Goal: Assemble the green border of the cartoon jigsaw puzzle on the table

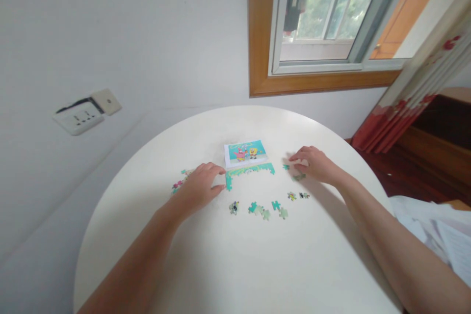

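Observation:
A partly joined jigsaw puzzle lies mid-table, its top row and left edge linked together. Just above it is a reference picture with a pink and a yellow cartoon figure. My left hand is at the puzzle's left edge, thumb and fingers apart, with nothing visible between them. Behind that hand, several loose pieces are partly covered. My right hand hovers over or rests near a teal piece and a greenish piece, its fingers spread and no piece seen in them.
Several loose puzzle pieces are spread in front of the puzzle, with a dark-and-white piece and a yellow piece among them. The round white table stands by a wall and window. Papers lie beyond its right edge.

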Available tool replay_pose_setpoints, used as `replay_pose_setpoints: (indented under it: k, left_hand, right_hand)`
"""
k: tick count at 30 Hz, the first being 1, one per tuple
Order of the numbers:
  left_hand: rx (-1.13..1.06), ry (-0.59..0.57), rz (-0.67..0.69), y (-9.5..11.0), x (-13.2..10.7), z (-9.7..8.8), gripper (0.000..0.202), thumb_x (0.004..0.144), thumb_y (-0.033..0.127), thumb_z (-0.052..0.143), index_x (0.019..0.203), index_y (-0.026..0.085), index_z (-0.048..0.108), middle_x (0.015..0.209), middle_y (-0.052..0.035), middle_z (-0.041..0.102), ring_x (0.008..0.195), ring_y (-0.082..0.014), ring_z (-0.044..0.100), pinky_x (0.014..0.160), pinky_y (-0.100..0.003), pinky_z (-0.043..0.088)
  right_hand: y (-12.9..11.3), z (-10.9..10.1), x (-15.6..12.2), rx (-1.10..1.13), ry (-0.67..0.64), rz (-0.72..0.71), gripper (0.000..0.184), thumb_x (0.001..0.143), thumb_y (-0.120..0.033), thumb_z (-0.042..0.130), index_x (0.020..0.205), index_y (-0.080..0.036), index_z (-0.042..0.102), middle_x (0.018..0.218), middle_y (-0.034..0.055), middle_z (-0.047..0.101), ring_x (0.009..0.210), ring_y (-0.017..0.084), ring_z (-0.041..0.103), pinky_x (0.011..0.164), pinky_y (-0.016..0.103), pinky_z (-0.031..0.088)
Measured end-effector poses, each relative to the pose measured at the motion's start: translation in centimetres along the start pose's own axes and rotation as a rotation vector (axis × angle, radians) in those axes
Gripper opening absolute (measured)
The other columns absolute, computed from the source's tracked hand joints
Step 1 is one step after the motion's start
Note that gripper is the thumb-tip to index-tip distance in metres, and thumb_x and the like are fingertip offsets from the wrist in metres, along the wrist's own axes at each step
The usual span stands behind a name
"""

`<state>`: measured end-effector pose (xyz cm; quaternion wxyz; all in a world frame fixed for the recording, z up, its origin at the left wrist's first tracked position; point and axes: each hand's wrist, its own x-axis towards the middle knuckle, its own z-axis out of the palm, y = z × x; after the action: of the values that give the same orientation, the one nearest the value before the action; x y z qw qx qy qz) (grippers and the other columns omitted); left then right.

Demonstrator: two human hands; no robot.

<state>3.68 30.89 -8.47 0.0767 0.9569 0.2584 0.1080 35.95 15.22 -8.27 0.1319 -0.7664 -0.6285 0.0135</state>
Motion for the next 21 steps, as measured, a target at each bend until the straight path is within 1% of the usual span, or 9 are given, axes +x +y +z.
replay_pose_setpoints:
  k: [3, 5, 9, 12, 14, 17, 21]
  left_hand:
    - [-0.014, 0.011, 0.003, 0.1, 0.0, -0.1, 0.030, 0.080, 0.025, 0.056, 0.109, 0.016, 0.059, 0.111, -0.0100, 0.060, 0.106, -0.0255, 0.052, 0.096, -0.041, 0.040]
    - [-0.017, 0.011, 0.003, 0.2, 0.0, -0.2, 0.031, 0.081, 0.025, 0.056, 0.110, 0.016, 0.059, 0.112, -0.0103, 0.060, 0.106, -0.0255, 0.052, 0.096, -0.041, 0.040]
    - [-0.013, 0.008, -0.004, 0.3, 0.0, -0.2, 0.031, 0.080, 0.025, 0.056, 0.110, 0.016, 0.059, 0.111, -0.0101, 0.061, 0.106, -0.0256, 0.053, 0.096, -0.040, 0.041]
    - [-0.008, 0.002, 0.004, 0.2, 0.0, -0.1, 0.031, 0.081, 0.025, 0.056, 0.111, 0.015, 0.059, 0.112, -0.0103, 0.060, 0.106, -0.0256, 0.052, 0.096, -0.040, 0.040]
    - [0.000, -0.006, 0.004, 0.1, 0.1, -0.1, 0.032, 0.081, 0.024, 0.056, 0.112, 0.014, 0.059, 0.113, -0.0110, 0.060, 0.106, -0.0259, 0.052, 0.097, -0.040, 0.040]
    - [0.010, -0.012, 0.004, 0.1, 0.0, -0.1, 0.034, 0.081, 0.024, 0.056, 0.113, 0.014, 0.059, 0.113, -0.0117, 0.059, 0.107, -0.0262, 0.052, 0.097, -0.040, 0.039]
    - [0.017, -0.016, 0.002, 0.2, 0.0, -0.2, 0.034, 0.081, 0.023, 0.056, 0.114, 0.013, 0.058, 0.112, -0.0120, 0.059, 0.106, -0.0265, 0.051, 0.097, -0.041, 0.039]
  right_hand:
    - [-0.7, 0.6, 0.2, 0.002, 0.001, -0.011, 0.022, 0.081, -0.026, 0.060, 0.100, -0.028, 0.072, 0.100, 0.0059, 0.066, 0.094, 0.023, 0.056, 0.083, 0.034, 0.041]
    - [-1.0, 1.0, 0.3, 0.010, 0.012, -0.017, 0.020, 0.081, -0.028, 0.061, 0.097, -0.028, 0.072, 0.100, 0.0060, 0.065, 0.095, 0.023, 0.056, 0.083, 0.034, 0.041]
    - [-1.1, 1.2, 0.5, 0.054, 0.026, -0.012, 0.014, 0.078, -0.027, 0.064, 0.089, -0.024, 0.072, 0.095, 0.0065, 0.065, 0.093, 0.022, 0.056, 0.083, 0.032, 0.040]
    - [-1.2, 1.0, 0.5, 0.110, 0.014, 0.002, 0.013, 0.076, -0.028, 0.066, 0.085, -0.021, 0.071, 0.091, 0.0062, 0.066, 0.088, 0.020, 0.057, 0.079, 0.028, 0.041]
    - [-1.4, 0.8, 0.4, 0.150, 0.009, 0.012, 0.012, 0.075, -0.026, 0.065, 0.083, -0.019, 0.068, 0.086, 0.0052, 0.066, 0.082, 0.018, 0.058, 0.073, 0.026, 0.042]
    - [-2.0, 0.7, 0.0, 0.238, -0.006, 0.025, 0.009, 0.074, -0.019, 0.062, 0.082, -0.019, 0.064, 0.078, 0.0022, 0.066, 0.071, 0.015, 0.058, 0.065, 0.023, 0.040]
    - [-2.9, 0.6, -0.5, 0.381, -0.034, 0.018, 0.015, 0.074, -0.017, 0.058, 0.087, -0.020, 0.063, 0.073, -0.0009, 0.065, 0.064, 0.013, 0.057, 0.061, 0.022, 0.040]
